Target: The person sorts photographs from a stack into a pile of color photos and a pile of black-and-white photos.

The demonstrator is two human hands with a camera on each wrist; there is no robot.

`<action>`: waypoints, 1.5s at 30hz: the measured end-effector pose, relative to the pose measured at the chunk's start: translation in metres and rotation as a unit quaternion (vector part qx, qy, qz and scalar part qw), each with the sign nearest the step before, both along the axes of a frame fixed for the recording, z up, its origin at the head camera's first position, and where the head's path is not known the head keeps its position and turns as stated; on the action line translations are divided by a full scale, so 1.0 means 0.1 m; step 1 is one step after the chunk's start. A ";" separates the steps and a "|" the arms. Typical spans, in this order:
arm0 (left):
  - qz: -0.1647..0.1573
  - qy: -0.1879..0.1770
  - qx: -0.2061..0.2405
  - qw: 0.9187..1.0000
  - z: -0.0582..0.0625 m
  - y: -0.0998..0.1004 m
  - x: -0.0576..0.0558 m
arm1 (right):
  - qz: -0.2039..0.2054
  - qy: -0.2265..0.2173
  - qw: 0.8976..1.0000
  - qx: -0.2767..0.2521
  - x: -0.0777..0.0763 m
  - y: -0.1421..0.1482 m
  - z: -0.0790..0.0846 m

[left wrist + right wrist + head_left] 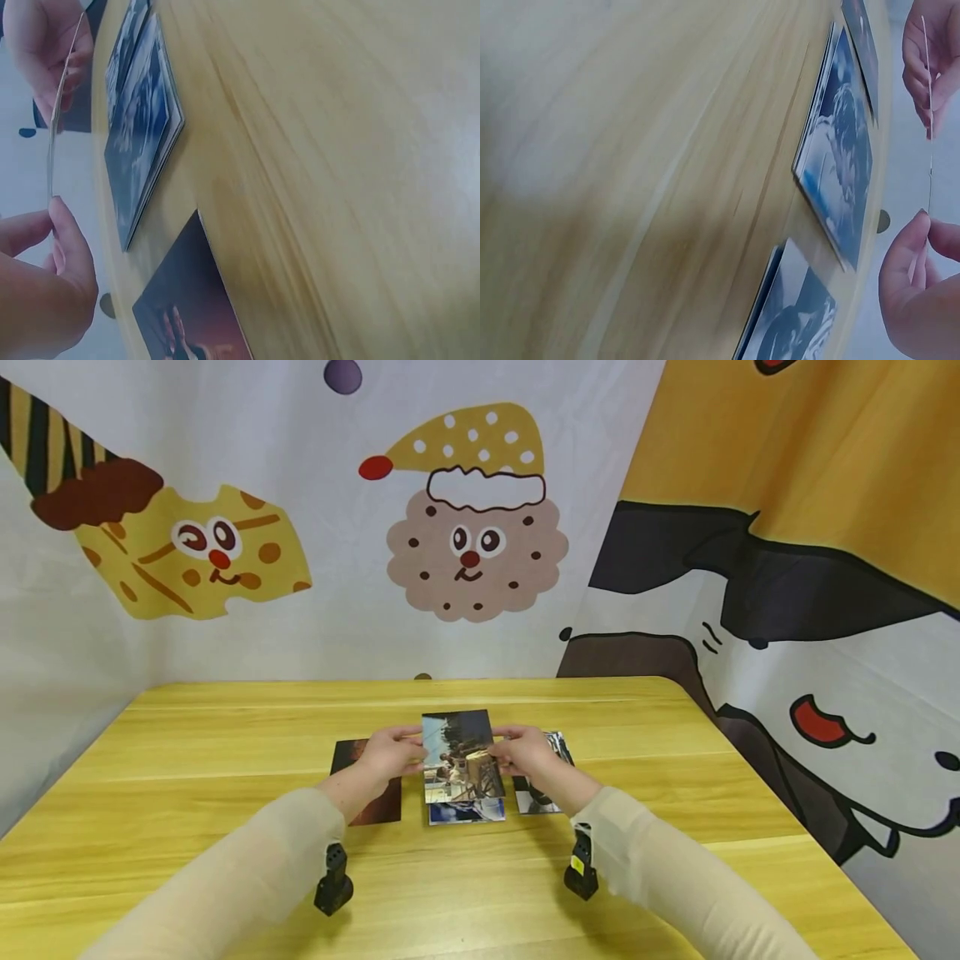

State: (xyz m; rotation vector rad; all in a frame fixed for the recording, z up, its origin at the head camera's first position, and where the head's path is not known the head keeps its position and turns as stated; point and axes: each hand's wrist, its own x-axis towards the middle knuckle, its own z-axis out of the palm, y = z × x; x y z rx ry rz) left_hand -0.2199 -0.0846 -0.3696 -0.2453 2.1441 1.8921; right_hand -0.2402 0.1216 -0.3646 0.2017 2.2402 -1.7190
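While the left grip (384,756) and right grip (529,752) pinch opposite edges of a thin rectangular photo (459,750), it hangs above a blue-toned photo stack (467,813) on the yellow wood-grained worktop (465,893), narrow gaps separating dark-red photo (386,806) and grey photo pile (795,322).

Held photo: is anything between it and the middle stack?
Nothing visible: both wrist views show a clear gap between the photo and the middle stack. The left hand and right hand hold its side edges.
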 end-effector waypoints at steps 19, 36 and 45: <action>-0.008 0.013 -0.050 0.999 0.03 -0.29 0.02 | -0.020 0.003 0.999 -0.037 0.01 -0.30 0.00; -0.010 0.015 -0.052 0.999 0.09 -0.55 0.02 | -0.021 0.001 0.999 -0.049 0.01 -0.58 0.02; -0.020 -0.001 -0.070 0.997 0.07 -0.75 -0.02 | -0.006 0.001 0.997 -0.076 0.02 -0.72 -0.01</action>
